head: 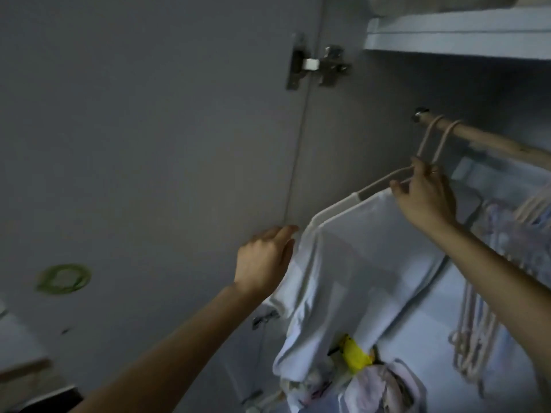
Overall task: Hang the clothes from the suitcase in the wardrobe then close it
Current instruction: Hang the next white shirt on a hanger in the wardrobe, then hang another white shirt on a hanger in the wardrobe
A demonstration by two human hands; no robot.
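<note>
Two pale hangers (429,141) hook over the wooden rail (483,138) near its left end inside the wardrobe. White shirts (351,263) hang from them. My right hand (423,195) pinches the hangers just below their hooks. My left hand (265,260) rests with relaxed fingers against the left sleeve of the front white shirt. The suitcase is out of view.
The open grey wardrobe door (149,144) fills the left, joined by a metal hinge (316,65). A shelf (459,34) sits above the rail. More clothes and empty hangers (477,338) hang at the right. A yellow item (353,353) and bundled fabric lie below.
</note>
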